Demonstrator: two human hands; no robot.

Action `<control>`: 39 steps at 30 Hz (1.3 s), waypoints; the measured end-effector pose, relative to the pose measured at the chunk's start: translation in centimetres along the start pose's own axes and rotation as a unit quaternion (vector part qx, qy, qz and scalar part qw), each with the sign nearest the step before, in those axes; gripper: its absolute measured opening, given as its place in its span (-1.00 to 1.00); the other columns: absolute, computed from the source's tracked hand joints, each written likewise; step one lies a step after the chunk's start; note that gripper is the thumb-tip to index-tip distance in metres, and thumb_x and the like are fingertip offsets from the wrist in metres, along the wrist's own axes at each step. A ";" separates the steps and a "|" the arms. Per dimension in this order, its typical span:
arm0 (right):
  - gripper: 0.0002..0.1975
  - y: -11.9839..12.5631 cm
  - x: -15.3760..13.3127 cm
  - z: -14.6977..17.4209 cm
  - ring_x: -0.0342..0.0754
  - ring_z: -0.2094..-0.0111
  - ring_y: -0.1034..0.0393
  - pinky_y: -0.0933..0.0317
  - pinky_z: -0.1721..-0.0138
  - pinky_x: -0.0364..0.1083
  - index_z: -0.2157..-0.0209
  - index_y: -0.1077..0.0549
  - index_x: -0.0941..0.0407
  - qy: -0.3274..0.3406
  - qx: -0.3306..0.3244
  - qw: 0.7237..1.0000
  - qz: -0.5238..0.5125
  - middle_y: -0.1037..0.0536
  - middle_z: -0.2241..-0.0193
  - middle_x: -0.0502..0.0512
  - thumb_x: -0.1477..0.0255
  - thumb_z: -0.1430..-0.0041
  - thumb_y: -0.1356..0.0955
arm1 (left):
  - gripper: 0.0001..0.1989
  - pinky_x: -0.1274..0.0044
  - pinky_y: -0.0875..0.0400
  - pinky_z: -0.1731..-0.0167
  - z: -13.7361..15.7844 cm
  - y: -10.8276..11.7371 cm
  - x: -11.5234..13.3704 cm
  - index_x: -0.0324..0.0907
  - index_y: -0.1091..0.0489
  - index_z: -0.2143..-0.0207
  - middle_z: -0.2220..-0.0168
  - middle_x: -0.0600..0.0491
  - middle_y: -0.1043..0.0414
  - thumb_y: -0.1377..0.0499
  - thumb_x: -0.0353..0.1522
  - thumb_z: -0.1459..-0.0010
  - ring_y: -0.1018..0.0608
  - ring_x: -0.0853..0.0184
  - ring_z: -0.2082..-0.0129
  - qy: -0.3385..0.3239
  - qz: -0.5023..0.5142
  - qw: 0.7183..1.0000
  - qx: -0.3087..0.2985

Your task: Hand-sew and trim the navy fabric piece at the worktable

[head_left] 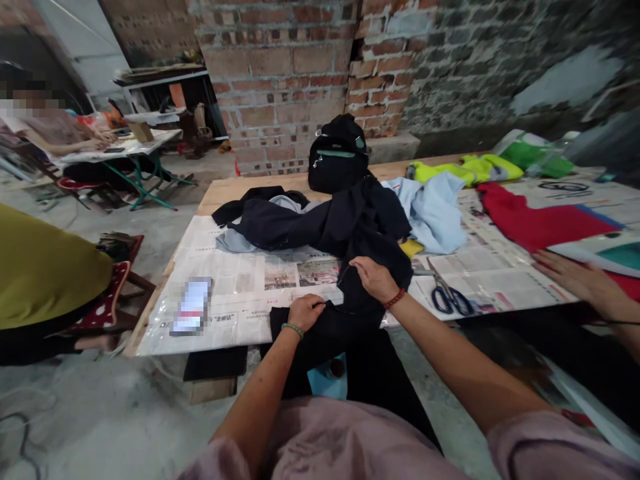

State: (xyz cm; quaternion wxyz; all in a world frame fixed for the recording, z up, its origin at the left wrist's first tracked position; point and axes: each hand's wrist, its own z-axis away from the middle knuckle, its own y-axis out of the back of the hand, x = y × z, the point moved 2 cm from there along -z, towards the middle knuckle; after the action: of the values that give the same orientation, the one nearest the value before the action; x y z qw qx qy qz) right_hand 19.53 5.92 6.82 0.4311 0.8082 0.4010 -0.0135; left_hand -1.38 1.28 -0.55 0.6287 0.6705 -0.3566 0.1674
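A dark navy garment (325, 223) lies bunched over the table's front edge, and part of it hangs onto my lap. My left hand (306, 313) is closed on the cloth near the front edge, thumb and finger pinched together. Further right and a little higher, my right hand (375, 280) has its fingers bent and pinched at a fold of the same garment. Anything thin between those fingertips is too small to make out. Black-handled scissors (450, 299) lie just right of my right hand.
Newspaper under clear plastic covers the table (245, 327); a phone (193, 305) lies at left. Behind the garment are a black backpack (337, 153) and light blue cloth (435, 210). At right, another person's hand (575, 273) rests beside red cloth (535, 217). A seated person is close on the left.
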 end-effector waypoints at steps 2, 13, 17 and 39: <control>-0.80 0.1 -0.2 0.1 -0.08 0.24 -0.43 -0.32 0.19 -0.10 0.23 -0.33 0.12 -0.016 0.039 0.999 -0.019 -0.50 0.29 0.13 0.41 -0.23 -0.14 | -0.87 0.57 -0.35 0.20 0.0 0.0 0.0 -0.12 -0.49 0.37 0.33 0.10 -0.51 -0.15 -0.38 -0.04 -0.50 0.39 0.29 -0.003 0.000 1.000 0.000; -0.84 -1.4 1.6 0.5 -0.17 0.57 -0.43 -0.32 0.52 -0.17 0.31 -0.21 0.12 -0.358 0.285 0.817 -0.350 -0.44 0.52 -0.07 0.31 -0.13 -0.20 | -0.89 0.56 -0.37 0.23 0.0 0.2 0.2 -0.12 -0.49 0.39 0.34 0.10 -0.51 -0.16 -0.39 -0.02 -0.50 0.39 0.30 0.003 0.006 1.000 0.007; -0.88 -0.6 3.4 0.1 -0.22 0.70 -0.32 -0.20 0.68 -0.25 0.34 -0.17 0.10 -0.453 0.338 0.680 -0.467 -0.40 0.60 -0.14 0.38 -0.08 -0.23 | -0.89 0.55 -0.37 0.23 0.0 0.3 0.3 -0.13 -0.48 0.39 0.35 0.09 -0.51 -0.16 -0.40 -0.02 -0.50 0.38 0.31 -0.003 0.008 1.000 0.010; -0.72 -7.5 -2.5 5.9 -0.23 0.68 -0.26 -0.19 0.55 -0.21 0.26 -0.37 0.14 -0.350 0.072 0.870 -0.339 -0.43 0.55 -0.05 0.26 -0.09 -0.22 | -0.82 0.58 -0.36 0.32 2.9 1.9 0.0 -0.13 -0.43 0.31 0.39 0.05 -0.41 -0.03 -0.40 -0.15 -0.46 0.38 0.34 -0.164 -0.165 0.971 0.046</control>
State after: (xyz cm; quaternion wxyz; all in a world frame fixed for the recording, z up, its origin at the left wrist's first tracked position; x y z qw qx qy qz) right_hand 14.82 2.51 -1.10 0.4527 0.5938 0.4709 -0.4699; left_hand -3.32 -1.42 0.42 0.5486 0.7667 -0.3316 -0.0347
